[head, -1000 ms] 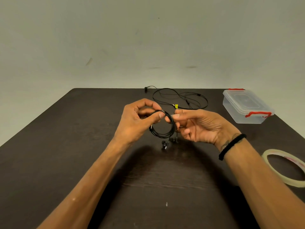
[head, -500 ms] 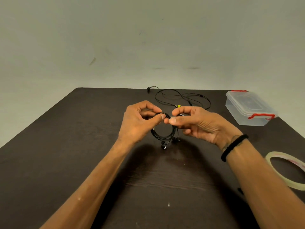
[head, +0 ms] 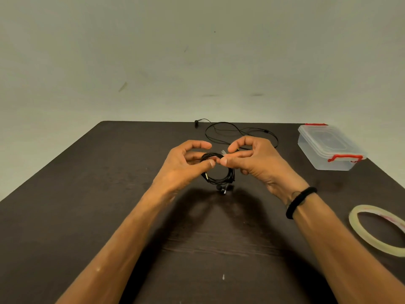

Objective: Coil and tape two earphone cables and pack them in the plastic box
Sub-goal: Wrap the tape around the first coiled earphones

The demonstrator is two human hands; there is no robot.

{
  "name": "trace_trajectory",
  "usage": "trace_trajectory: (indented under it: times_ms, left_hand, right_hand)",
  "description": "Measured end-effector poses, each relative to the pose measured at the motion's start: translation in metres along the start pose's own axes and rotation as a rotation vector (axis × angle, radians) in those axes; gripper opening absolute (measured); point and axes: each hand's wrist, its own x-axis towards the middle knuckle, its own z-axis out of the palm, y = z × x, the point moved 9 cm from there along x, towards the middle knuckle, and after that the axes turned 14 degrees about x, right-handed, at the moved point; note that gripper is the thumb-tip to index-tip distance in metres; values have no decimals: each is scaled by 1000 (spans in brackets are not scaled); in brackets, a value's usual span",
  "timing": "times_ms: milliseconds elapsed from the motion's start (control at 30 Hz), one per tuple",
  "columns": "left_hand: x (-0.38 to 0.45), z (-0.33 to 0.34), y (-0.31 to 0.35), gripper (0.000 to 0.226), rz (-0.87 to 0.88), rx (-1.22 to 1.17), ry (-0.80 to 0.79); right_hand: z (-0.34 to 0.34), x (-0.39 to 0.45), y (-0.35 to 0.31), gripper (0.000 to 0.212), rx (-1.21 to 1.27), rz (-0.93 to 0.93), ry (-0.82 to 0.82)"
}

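A black earphone cable wound into a small coil point(head: 219, 179) hangs above the middle of the dark table, its earbuds dangling below. My left hand point(head: 186, 165) pinches the coil's top from the left. Close beside it, my right hand point(head: 252, 161) pinches a small strip of clear tape point(head: 223, 152) at the top of the coil. A second black earphone cable point(head: 221, 131) lies loose and uncoiled near the table's far edge. The clear plastic box point(head: 328, 148) with red latches stands closed at the far right.
A roll of clear tape point(head: 381, 230) lies flat on the table at the right, near my right forearm. The dark wooden table point(head: 87, 194) ends at a pale wall behind.
My right hand has lifted its index finger and turned, bringing a tape strip into view at the coil's top. My left index finger has lifted off the coil, which stays in place.
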Motion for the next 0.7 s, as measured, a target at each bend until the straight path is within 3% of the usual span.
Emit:
trace_trajectory:
  times_ms: [100, 233, 367, 700]
  left_hand:
    - [-1, 10, 4, 41, 53, 74, -102]
    - [2, 3, 3, 22, 101, 144, -20]
    - [3, 0, 1, 19, 100, 143, -15]
    - [0, -2, -19, 18, -183, -204, -38]
  right_hand:
    - [0, 0, 2, 31, -34, 8, -9]
    - [3, 1, 3, 33, -57, 22, -38]
    - [5, 1, 3, 32, -68, 15, -61]
    - [16, 1, -3, 16, -39, -97, -156]
